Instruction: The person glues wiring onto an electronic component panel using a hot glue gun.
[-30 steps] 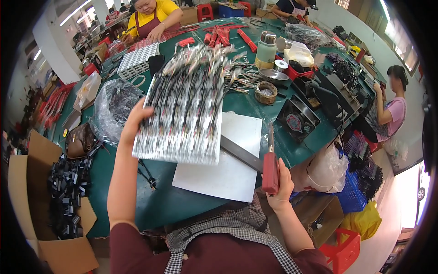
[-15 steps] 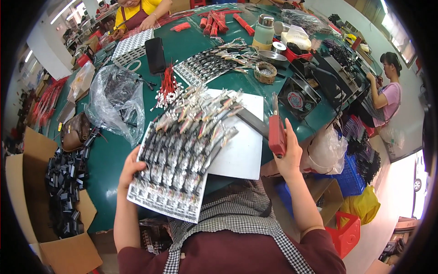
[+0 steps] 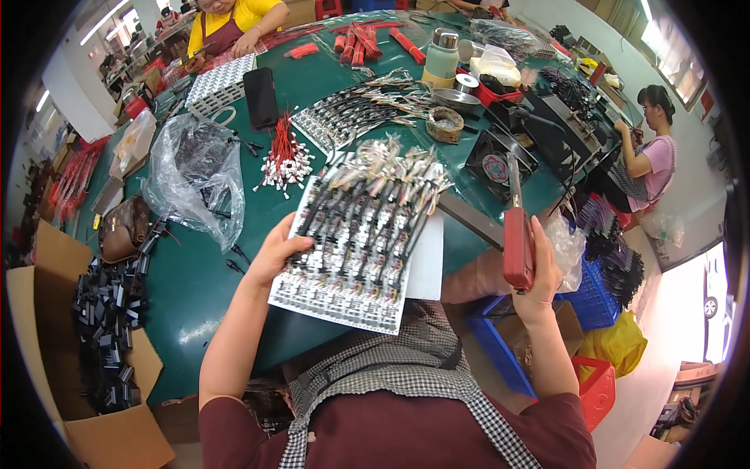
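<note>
My left hand point(image 3: 283, 248) grips the left edge of a white perforated board point(image 3: 332, 310), thumb on top. Rows of short black cables point(image 3: 363, 223) lie across that board, their bare, light-coloured wire ends fanning out at its far side. Held up at the right, my right hand point(image 3: 543, 273) is closed around a red-handled tool point(image 3: 519, 254) with a slim metal shaft, like a soldering iron. Its tip points away from me, apart from the cables. Under the board, a white sheet point(image 3: 426, 270) shows on the green table. A dark flat bar point(image 3: 473, 221) lies between board and tool.
Beyond the board lie another cable-filled board point(image 3: 324, 129), red wires with white connectors point(image 3: 285, 166) and a phone point(image 3: 260, 98). A plastic bag point(image 3: 195, 176) and a carton of black parts point(image 3: 51, 313) stand left. A fan point(image 3: 496, 162) sits right. Co-workers sit across and at right.
The board in my left hand has moved right and turned more level over the white sheet. My right hand has shifted right and slightly nearer with the red-handled tool.
</note>
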Available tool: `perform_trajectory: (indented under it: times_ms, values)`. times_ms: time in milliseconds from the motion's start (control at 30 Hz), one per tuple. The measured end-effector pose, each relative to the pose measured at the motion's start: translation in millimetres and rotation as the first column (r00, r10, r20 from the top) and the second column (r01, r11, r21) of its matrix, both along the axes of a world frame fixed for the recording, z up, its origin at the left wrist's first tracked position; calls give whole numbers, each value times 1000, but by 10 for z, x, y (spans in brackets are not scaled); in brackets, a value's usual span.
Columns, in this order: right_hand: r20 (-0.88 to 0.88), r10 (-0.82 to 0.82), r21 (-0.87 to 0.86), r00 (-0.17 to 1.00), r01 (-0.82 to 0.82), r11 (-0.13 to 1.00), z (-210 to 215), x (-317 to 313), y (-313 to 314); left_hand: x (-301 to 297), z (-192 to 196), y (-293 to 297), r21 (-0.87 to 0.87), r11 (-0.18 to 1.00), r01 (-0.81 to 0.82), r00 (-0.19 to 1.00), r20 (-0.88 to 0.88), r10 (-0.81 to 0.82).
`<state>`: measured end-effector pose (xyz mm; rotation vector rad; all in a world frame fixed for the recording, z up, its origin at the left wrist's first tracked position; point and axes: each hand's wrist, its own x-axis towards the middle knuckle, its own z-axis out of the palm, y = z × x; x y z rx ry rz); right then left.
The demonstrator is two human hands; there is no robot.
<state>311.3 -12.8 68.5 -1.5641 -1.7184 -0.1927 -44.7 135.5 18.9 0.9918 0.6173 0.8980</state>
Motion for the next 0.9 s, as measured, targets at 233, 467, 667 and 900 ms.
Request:
perform_trajectory:
  times_ms: [233,467,667,900]
  values:
    - [79,-47,-15,996,49,999,59,131,-157,254,323,-114,530,800,279,370,-829,420]
    - [73,4,-6,997,-3,1000,75,194,-210,1185,666,-79,780,399,482,600,-625,499]
    - [25,-82,46,996,80,996,-18,253,-466,2420,263,35,846,-162,509,831,-432,351]
    - [-62,-218,199,974,226,954,150,410,-893,2678,526,-126,884,-254,392,913,-341,224]
